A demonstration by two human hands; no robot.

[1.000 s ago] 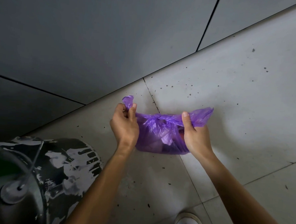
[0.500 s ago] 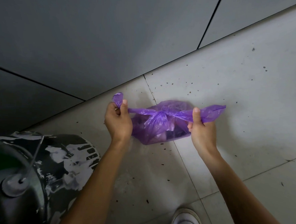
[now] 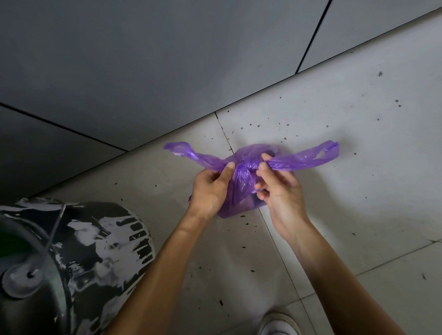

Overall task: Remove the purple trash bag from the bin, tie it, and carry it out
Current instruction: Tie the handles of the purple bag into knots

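I have both hands on the purple bag [image 3: 239, 191], out in front of me over the floor [image 3: 354, 200], not far from the edge where the floor meets the grey wall [image 3: 143, 60]. I cannot tell whether the bottom of the bag rests on the tiles or hangs just above them.

The mouth of the bag is gathered into a knot [image 3: 247, 166] on top, between my two hands. My left hand [image 3: 209, 189] is closed on the left tail [image 3: 181, 150]: the thumb presses the plastic against the curled fingers right beside the knot, and the loose end sticks out toward the wall. My right hand [image 3: 281, 193] pinches the right tail [image 3: 307, 159] between thumb and forefinger, also just beside the knot, with its other fingers loosely curled against the side of the bag. That tail stretches away to the right, flat and crumpled. Something dark shows through the plastic low in the bag; I cannot make out what.

The bin [image 3: 87, 257] stands at my left near the lower left corner, well apart from the bag. It is dark with white smears, and a thin wire handle [image 3: 55, 225] runs to a round fitting on its side. Dark specks [image 3: 248, 221] dot the tiles around the bag. The toe of a white shoe [image 3: 280, 332] shows at the bottom edge, below my right forearm.
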